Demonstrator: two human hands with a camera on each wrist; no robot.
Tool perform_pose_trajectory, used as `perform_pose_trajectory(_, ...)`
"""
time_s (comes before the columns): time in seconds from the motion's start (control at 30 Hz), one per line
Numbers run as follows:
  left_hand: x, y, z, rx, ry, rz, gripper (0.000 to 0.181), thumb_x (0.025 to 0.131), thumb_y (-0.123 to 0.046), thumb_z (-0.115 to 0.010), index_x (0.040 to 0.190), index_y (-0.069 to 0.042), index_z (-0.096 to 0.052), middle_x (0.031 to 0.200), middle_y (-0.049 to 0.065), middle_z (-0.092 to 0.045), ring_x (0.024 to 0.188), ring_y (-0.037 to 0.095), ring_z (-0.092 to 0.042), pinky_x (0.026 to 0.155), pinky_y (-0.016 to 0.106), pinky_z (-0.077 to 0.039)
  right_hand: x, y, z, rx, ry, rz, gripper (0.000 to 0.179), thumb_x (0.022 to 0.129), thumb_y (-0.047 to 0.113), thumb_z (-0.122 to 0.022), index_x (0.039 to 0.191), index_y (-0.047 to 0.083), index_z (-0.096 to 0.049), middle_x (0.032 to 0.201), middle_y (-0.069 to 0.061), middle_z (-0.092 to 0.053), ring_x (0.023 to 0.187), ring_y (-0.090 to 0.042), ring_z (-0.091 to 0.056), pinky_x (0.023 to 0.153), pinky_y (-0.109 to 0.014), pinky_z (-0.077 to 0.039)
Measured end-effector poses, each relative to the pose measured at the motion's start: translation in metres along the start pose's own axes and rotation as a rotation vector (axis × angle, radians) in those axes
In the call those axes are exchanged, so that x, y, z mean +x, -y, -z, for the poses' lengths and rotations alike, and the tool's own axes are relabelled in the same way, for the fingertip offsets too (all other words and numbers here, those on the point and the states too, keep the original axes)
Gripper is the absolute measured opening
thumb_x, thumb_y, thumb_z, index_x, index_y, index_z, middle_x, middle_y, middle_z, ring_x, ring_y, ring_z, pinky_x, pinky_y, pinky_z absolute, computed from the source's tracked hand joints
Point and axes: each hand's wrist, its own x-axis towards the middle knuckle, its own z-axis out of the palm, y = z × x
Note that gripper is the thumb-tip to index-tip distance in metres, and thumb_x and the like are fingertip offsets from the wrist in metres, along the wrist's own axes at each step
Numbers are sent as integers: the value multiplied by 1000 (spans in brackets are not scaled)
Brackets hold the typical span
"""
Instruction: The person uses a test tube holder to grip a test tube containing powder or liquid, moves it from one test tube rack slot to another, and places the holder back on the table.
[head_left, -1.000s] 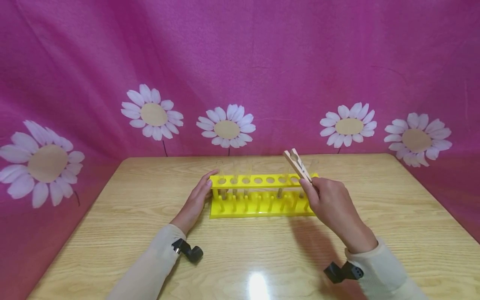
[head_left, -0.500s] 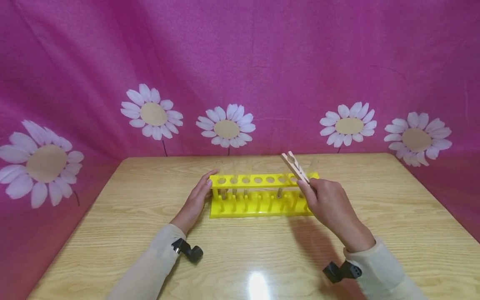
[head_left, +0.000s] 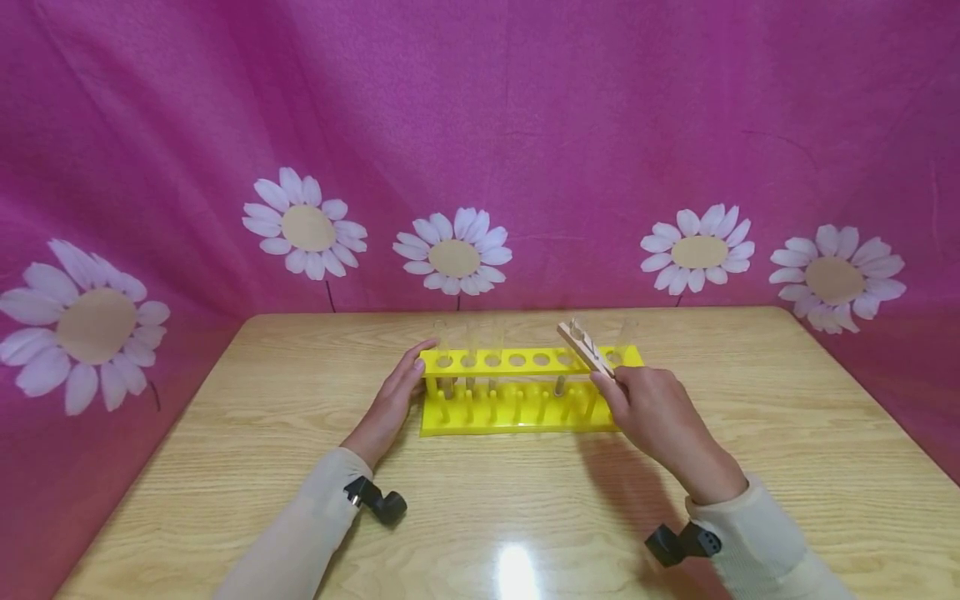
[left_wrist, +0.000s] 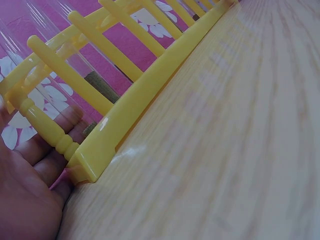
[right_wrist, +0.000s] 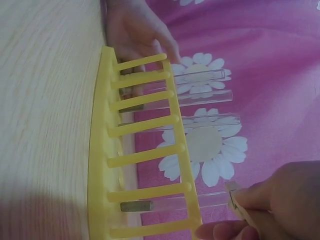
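Note:
A yellow test tube rack (head_left: 528, 423) stands on the table with several clear glass test tubes upright in its holes. At the rack's left end my left hand (head_left: 388, 407) grips the end post, thumb in front and fingers behind, as the left wrist view shows. My right hand (head_left: 663, 417) holds a wooden test tube holder (head_left: 592, 354) by its handle, above the rack's right half. In the right wrist view, the holder's tip (right_wrist: 233, 196) is right at the upper end of a test tube (right_wrist: 212, 200) that has dark material (right_wrist: 136, 206) at its bottom.
The wood-grain table (head_left: 247, 417) runs back to a pink curtain (head_left: 562, 150) printed with white daisies. Another test tube (head_left: 627, 333) rises at the rack's right end, close behind the right hand. Pegs (head_left: 517, 406) line the rack's front.
My right hand has lowered and shifted slightly left, bringing the test tube holder's tip down to the top of a test tube. The left hand and the rack have stayed put.

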Motion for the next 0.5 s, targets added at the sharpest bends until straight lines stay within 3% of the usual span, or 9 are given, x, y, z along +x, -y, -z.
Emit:
perform_pose_trajectory(0.2,1,1,0,-12,10,-21,51,103,-48,-31,150,-26,-33,153,-2,-30,139,21,-30,115,49,-22,0,-2,-4,-4,10,5,33,95,25,-61,68,8,-57,52,0,-39,47,-16,-37,44,-27,-32)
perform_pose_trajectory(0.5,1,2,1,-5,3,-8,51,103,-49,-30,149,-29,-34,153,-6,-31,139,17,-30,115,46,-21,1,-1,-3,16,83,-51,31,97,30,-58,76,7,-61,55,-2,-41,49,-17,-39,44,-27,-33)
